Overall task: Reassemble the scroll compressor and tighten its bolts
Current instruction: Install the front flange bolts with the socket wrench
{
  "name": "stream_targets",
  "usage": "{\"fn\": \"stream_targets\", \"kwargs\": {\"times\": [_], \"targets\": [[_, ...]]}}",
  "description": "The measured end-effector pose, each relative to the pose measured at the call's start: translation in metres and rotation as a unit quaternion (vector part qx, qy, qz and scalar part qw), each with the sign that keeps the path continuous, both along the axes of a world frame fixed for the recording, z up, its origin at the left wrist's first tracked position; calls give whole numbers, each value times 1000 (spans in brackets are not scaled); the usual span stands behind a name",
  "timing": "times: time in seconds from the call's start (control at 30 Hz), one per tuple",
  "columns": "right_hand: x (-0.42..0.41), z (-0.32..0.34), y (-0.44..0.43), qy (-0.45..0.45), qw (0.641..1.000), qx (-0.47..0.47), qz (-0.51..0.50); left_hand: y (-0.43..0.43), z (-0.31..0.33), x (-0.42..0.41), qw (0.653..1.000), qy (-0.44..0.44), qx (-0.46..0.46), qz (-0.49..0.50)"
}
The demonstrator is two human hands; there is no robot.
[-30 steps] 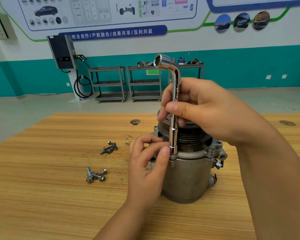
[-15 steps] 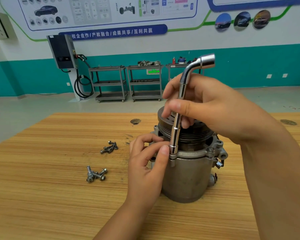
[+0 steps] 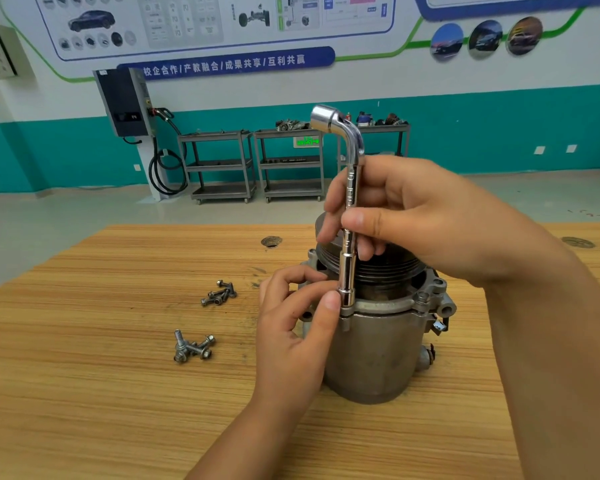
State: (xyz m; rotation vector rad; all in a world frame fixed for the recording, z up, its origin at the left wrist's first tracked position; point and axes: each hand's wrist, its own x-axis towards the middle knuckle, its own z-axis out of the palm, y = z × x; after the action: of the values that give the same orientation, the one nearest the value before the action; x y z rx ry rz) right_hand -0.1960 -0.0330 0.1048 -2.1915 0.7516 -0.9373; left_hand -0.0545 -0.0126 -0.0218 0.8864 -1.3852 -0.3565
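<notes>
Two grips on the wrench (image 3: pixel 352 188) over the compressor (image 3: pixel 378 358): right fingers (image 3: pixel 330 199) round shaft, left fingers (image 3: pixel 328 306) pinching socket

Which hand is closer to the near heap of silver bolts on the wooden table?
Left. The left hand is just right of the heap of silver bolts; the right hand is farther right and higher, gripping the chrome L-shaped wrench.

Glossy chromed wrench (image 3: pixel 349 209), dull grey cast-metal compressor (image 3: pixel 371 355), streaky matt wooden table (image 3: pixel 84 393).
</notes>
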Motion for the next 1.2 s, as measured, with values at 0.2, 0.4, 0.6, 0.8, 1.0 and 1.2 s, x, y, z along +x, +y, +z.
{"fn": "stream_targets", "kwargs": {"times": [0.2,0.4,0.6,0.8,1.0,1.2], "targets": [[3,-1,-1,-17,998,-35,-47,1,0,0,1000,5,0,-9],[-2,1,3,27,999,11,18,1,0,0,1000,-4,7,-6],[4,2,4,18,998,-42,-40,1,1,0,1000,-4,10,-8],[3,3,7,27,1000,-5,-10,0,-1,0,1000,-2,10,-8],[5,3,7,14,999,-18,-30,0,-1,0,1000,-7,7,-4],[8,0,6,-1,998,-41,-56,0,-1,1,1000,-8,3,-7]]}}
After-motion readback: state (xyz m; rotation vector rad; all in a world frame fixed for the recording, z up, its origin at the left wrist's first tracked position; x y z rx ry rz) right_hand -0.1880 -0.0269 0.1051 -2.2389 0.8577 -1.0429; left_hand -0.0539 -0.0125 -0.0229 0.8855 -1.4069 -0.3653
